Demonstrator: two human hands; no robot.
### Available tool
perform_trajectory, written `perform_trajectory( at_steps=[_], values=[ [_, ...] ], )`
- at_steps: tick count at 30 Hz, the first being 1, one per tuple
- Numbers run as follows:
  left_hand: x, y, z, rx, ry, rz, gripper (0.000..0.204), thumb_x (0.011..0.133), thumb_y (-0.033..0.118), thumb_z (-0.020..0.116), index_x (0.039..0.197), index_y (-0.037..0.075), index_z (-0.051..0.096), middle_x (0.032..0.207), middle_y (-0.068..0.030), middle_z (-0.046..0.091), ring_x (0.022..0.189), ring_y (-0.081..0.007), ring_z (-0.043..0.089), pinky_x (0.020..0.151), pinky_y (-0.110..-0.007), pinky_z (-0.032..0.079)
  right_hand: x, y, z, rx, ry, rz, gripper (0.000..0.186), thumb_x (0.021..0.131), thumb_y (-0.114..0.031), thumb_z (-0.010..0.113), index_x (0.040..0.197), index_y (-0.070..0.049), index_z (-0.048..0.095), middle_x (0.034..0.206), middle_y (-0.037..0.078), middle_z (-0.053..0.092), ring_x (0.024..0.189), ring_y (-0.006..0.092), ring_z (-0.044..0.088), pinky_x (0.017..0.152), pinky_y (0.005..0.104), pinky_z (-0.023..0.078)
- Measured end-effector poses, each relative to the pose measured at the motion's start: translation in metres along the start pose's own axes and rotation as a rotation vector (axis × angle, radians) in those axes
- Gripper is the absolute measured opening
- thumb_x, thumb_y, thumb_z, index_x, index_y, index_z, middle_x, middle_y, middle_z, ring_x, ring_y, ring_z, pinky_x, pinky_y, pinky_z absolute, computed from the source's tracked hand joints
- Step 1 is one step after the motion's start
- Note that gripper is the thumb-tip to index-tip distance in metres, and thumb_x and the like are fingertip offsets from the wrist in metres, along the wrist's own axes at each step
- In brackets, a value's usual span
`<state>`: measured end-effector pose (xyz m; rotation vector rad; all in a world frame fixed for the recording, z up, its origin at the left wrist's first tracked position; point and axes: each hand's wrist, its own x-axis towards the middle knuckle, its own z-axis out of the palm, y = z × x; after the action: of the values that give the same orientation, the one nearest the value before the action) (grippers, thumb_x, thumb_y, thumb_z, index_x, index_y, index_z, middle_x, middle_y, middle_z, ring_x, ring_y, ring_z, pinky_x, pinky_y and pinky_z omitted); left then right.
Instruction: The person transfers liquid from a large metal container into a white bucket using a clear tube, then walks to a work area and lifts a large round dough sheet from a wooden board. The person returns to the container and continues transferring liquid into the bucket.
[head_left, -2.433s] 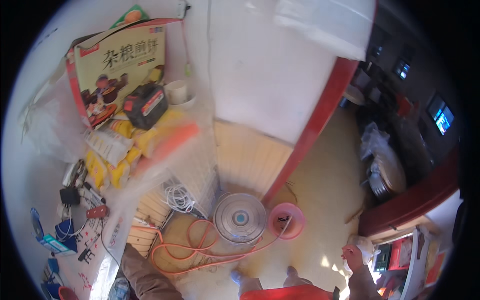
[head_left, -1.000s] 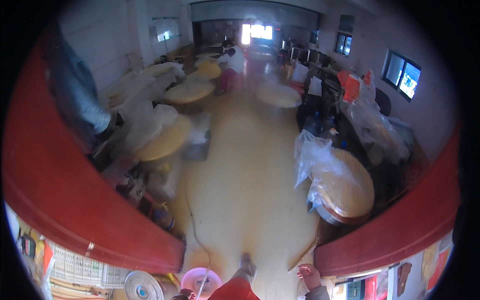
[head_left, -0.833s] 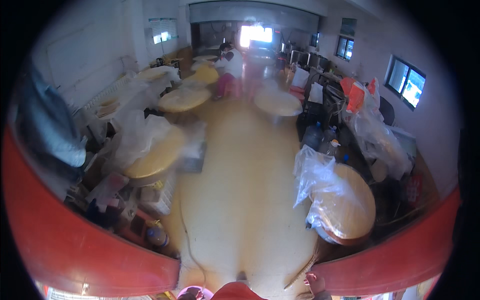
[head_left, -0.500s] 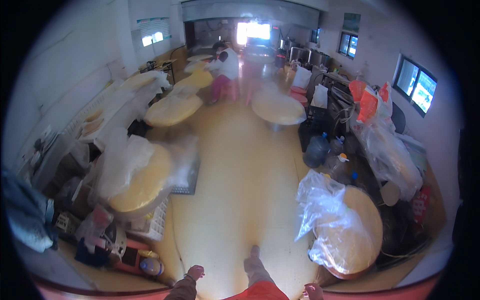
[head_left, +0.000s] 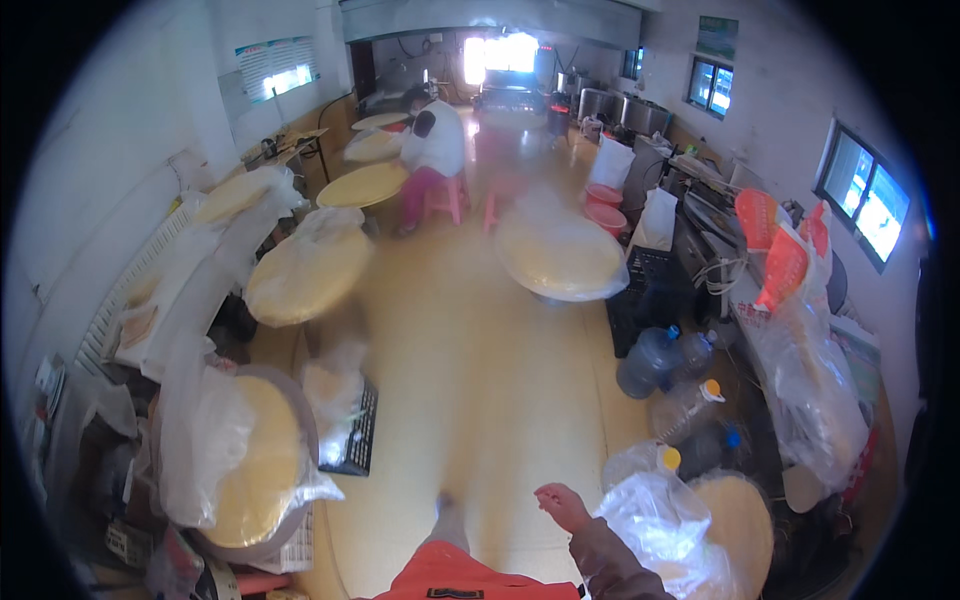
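In the head view, the right hand point(head_left: 563, 507) hung out over the tan floor point(head_left: 480, 430), its fingers loosely bent and partly spread, with nothing seen in its grasp; the left hand was out of the picture, so its state could not be told. Nearest to the right hand was the clear plastic sheet point(head_left: 655, 525) bunched over a pale round board point(head_left: 750, 510) at the lower right, close by but seemingly apart from the fingers. A foot point(head_left: 447, 515) showed ahead of the red apron point(head_left: 450, 572), so the step in hand looked to be walking between the two rows, with no handling begun. Behind the plastic stood a jug with an orange cap point(head_left: 690, 415) and a blue jug point(head_left: 648, 360); across the floor, a plastic-draped round top point(head_left: 265, 470) stood beside a black crate point(head_left: 362, 440). Farther off, a co-worker point(head_left: 435, 140) sat on a pink stool point(head_left: 447, 200). As a judgement, the next move called for steady footing and keeping the brown sleeve point(head_left: 605, 555) from snagging the loose plastic.
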<state>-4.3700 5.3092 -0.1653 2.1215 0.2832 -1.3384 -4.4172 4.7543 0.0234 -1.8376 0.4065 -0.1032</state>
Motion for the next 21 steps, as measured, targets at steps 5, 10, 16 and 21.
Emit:
perform_trajectory(
  at_steps=[5, 10, 16, 21],
  values=[
    [0.117, 0.117, -0.085, 0.149, -0.054, 0.056, 0.014, 0.076, 0.02, 0.056, 0.077, 0.008, 0.063, 0.078, -0.0098, 0.065, 0.069, -0.022, 0.063, 0.058, -0.035, 0.052, 0.179, -0.016, -0.021, 0.173, 0.055, 0.038, 0.019, 0.085, -0.016, 0.055, 0.098, -0.001, 0.058, 0.082, 0.007, 0.06, 0.072, 0.0131, 0.058, 0.064, 0.0254, 0.048],
    [0.24, 0.328, -0.208, 0.581, -0.094, 0.385, 0.014, 0.074, 0.023, 0.058, 0.073, 0.011, 0.066, 0.078, -0.0081, 0.065, 0.07, -0.0215, 0.063, 0.06, -0.035, 0.052, 0.285, -0.025, -0.061, 0.202, 0.23, 0.316, 0.018, 0.085, -0.016, 0.054, 0.096, -0.001, 0.058, 0.08, 0.009, 0.06, 0.069, 0.0153, 0.06, 0.061, 0.0259, 0.048],
    [0.366, 0.643, -0.335, 0.298, 0.159, 0.67, 0.02, 0.081, 0.02, 0.05, 0.071, 0.008, 0.062, 0.062, -0.0054, 0.061, 0.063, -0.0181, 0.061, 0.054, -0.031, 0.049, 0.407, -0.011, -0.091, 0.272, 0.382, 0.475, 0.018, 0.084, -0.014, 0.053, 0.096, -0.001, 0.057, 0.079, 0.01, 0.058, 0.069, 0.0177, 0.06, 0.06, 0.0291, 0.05],
    [0.458, 0.786, -0.386, -0.388, 0.189, 0.638, 0.019, 0.083, 0.017, 0.048, 0.069, 0.007, 0.057, 0.06, -0.0042, 0.058, 0.056, -0.0145, 0.057, 0.049, -0.027, 0.047, 0.592, 0.007, -0.118, 0.364, 0.382, 0.476, 0.019, 0.083, -0.014, 0.054, 0.096, -0.001, 0.056, 0.079, 0.01, 0.058, 0.068, 0.0175, 0.06, 0.059, 0.0293, 0.051]
  ],
)
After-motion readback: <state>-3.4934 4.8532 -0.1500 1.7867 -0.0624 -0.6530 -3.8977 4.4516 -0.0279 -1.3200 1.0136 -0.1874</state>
